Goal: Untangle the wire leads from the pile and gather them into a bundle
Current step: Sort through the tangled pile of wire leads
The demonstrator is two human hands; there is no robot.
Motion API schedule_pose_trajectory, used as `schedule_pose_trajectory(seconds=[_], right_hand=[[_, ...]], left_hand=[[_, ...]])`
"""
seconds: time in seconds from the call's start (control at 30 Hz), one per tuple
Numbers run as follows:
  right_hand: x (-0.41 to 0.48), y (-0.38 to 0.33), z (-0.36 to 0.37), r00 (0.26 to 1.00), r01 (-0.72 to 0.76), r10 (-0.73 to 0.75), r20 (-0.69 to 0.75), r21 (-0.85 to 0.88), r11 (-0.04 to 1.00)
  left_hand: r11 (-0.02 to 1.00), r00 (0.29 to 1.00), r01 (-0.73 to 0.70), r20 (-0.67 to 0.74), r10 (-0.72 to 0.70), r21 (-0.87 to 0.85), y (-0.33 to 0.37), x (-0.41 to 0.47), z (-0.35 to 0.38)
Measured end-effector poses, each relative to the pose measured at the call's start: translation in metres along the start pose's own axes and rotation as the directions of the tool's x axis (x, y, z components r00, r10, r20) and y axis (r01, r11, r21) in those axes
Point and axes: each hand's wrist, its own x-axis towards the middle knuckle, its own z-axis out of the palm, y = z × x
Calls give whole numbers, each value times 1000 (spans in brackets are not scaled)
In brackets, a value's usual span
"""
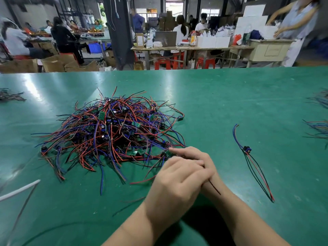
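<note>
- Step: you're drawing one lead (214, 188) out of the pile (110, 128); this is the separating stage and bundling has barely begun
- The pile sits left of the middle of the bench (230, 96): red, blue and black wires knotted up with small green boards, most of it untouched
- Your left hand (177, 180) lies over the right with fingers curled. A dark wire tail comes out from under them across your right wrist, so I read it as grasping the lead
- Your right hand (192, 155) reaches to the pile's near-right fringe, fingertips at a small board. Can't tell if it's pinching, because the left hand covers the thumb side
- One freed lead (248, 149) lies alone toward the right edge of the bench, well apart from the pile, wires trailing toward the near edge; likely the start of the bundle
- Next: pull slowly toward the near edge along the wire's run, not upward. Strands cross it at the fringe and will probably drag along, so hold the pile down or shake them off
- Then lay it beside the freed lead, connectors level and wires pointing the same way
</note>
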Motion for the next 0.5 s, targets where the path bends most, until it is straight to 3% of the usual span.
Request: schedule_pose_trajectory(seconds=[0.07, 0.13, 0.2, 0.3, 0.4, 0.5], right_hand=[[1, -3, -3, 996, -29, 35, -77, 73, 997], [5, -4, -10, 990, -79, 92, -103, 128, 989], [9, -4, -15, 984, -101, 120, -131, 146, 984], [10, -2, -16, 964, -191, 240, -116, 325, 926], [10, 1, -12, 944, -298, 330, 6, 445, 845], [9, 5, -11, 934, -336, 348, 78, 518, 786]], left_hand=[[995, 1000, 27, 17, -26, -100, 4, 1, 4], [978, 990, 139, 10, -140, -155, 2, 1, 3], [955, 958, 288, 14, -287, -68, -6, 0, 1], [876, 873, 458, 113, -475, 149, -22, -4, -6], [844, 829, 489, 183, -528, 218, -34, -8, -13], [821, 813, 515, 164, -559, 248, -41, -8, -17]])
